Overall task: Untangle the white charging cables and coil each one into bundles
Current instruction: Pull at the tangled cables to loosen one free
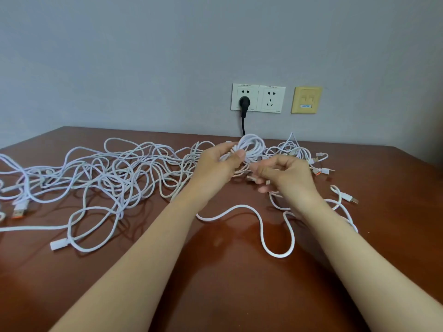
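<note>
A big tangle of white charging cables point(112, 173) sprawls over the left and middle of the brown table point(230, 279). My left hand point(217, 164) is raised above the table, pinching a round coil of white cable point(251, 146) between thumb and fingers. Just to its right, my right hand point(285, 174) has its fingers curled around a strand near a plug end under the coil. A loose white cable point(263, 233) snakes across the table below my wrists. Coiled cables with plugs point(302, 152) lie behind my right hand.
Two wall sockets point(257, 98) sit on the grey wall behind the table, one with a black plug point(244, 103) and cord. A beige network plate point(306, 99) is to their right. An orange-tipped USB plug point(18, 210) lies at the far left.
</note>
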Demonstrator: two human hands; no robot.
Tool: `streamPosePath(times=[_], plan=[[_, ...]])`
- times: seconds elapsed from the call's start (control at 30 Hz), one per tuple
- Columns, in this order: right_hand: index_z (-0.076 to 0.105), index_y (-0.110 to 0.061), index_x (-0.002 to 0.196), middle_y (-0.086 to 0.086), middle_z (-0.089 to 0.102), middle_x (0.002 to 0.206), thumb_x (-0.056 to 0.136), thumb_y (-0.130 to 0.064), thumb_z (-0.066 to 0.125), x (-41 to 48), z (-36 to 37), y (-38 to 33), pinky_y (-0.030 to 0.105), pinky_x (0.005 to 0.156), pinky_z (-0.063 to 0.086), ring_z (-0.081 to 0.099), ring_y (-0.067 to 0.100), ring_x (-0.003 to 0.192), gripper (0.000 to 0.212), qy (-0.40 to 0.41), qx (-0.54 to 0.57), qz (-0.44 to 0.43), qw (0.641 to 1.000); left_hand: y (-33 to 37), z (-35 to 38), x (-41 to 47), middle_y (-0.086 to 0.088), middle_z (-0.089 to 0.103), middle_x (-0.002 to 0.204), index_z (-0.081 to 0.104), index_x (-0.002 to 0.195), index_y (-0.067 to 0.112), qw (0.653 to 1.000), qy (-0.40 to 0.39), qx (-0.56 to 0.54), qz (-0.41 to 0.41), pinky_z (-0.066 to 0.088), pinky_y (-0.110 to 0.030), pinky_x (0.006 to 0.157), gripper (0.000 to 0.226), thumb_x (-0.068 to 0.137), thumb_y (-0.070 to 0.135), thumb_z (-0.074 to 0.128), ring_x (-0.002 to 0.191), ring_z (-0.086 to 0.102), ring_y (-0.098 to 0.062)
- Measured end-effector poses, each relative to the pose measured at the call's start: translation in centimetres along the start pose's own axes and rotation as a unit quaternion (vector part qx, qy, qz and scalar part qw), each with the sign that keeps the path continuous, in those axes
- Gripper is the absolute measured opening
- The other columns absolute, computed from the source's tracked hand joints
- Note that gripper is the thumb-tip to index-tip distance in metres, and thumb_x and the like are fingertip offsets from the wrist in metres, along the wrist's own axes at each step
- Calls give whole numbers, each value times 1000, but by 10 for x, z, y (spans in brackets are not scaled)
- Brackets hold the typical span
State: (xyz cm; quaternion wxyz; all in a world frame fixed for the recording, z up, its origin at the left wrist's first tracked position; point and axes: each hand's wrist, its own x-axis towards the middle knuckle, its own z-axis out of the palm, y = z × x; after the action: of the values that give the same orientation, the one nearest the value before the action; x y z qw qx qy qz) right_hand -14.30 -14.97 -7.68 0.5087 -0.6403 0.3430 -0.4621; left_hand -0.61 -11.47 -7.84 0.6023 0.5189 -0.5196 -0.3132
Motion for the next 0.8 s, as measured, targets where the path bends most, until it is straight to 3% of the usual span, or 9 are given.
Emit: streamPosePath(times=[0.07,0.13,0.2,0.23,0.37,0.47,0.57,0.7,0.8], plan=[[64,-8,67,-4,63,50,79,0,69,-3,10,-1,17,47,50,57,5,47,15,17,-11,-54,998,-2,2,1,-27,57,123,54,129,6,999,25,26,-18,49,-48,88,39,93,22,55,112,56,-42],[64,-10,66,-4,63,50,79,2,69,-6,16,-3,17,50,51,59,6,47,18,15,-14,-85,996,-5,5,3,-29,56,123,51,132,6,999,32,21,-24,54,-30,67,40,94,17,53,94,64,-37],[65,-10,70,-4,66,53,80,4,66,-8,16,-5,17,55,53,61,7,48,17,4,24,-86,996,-6,7,4,-15,65,90,49,135,6,999,19,-1,-36,41,-15,50,40,95,14,52,54,56,-9],[66,-11,73,-4,67,55,81,4,64,-8,15,-6,16,57,54,63,7,49,17,-2,52,-82,995,-7,8,3,-6,61,83,48,135,7,999,12,-19,-46,39,-15,51,41,95,14,52,51,50,-5],[65,-11,77,-7,69,67,88,5,54,-5,12,-2,14,58,52,64,5,57,22,-4,63,-93,994,-6,11,-1,2,62,88,56,125,13,998,-8,-43,-41,42,-14,55,32,93,11,55,71,55,-9],[67,-18,82,5,65,86,90,2,53,-4,13,1,14,57,51,63,3,59,26,22,14,-109,994,-6,12,-3,6,64,88,62,112,19,999,-12,-30,-26,44,-15,59,25,89,7,60,76,57,-5],[66,-19,81,-5,68,66,91,3,51,-5,13,0,13,52,49,63,2,54,28,37,11,-101,994,-9,12,-4,9,67,88,63,97,22,999,-1,-31,-9,50,-13,68,24,84,2,65,80,62,-3],[62,-18,77,-5,66,58,81,-1,67,-3,8,-3,21,56,54,64,9,54,18,108,-11,-97,989,-9,20,-7,-4,69,105,61,109,9,999,19,-37,-10,51,-29,90,29,82,3,68,99,65,-18],[63,-14,69,1,66,56,76,-4,73,-4,9,-4,24,62,56,63,15,57,16,110,-4,-66,992,-10,19,-6,6,68,92,60,93,20,997,25,-67,-6,52,-18,79,23,81,2,68,86,64,-10]])
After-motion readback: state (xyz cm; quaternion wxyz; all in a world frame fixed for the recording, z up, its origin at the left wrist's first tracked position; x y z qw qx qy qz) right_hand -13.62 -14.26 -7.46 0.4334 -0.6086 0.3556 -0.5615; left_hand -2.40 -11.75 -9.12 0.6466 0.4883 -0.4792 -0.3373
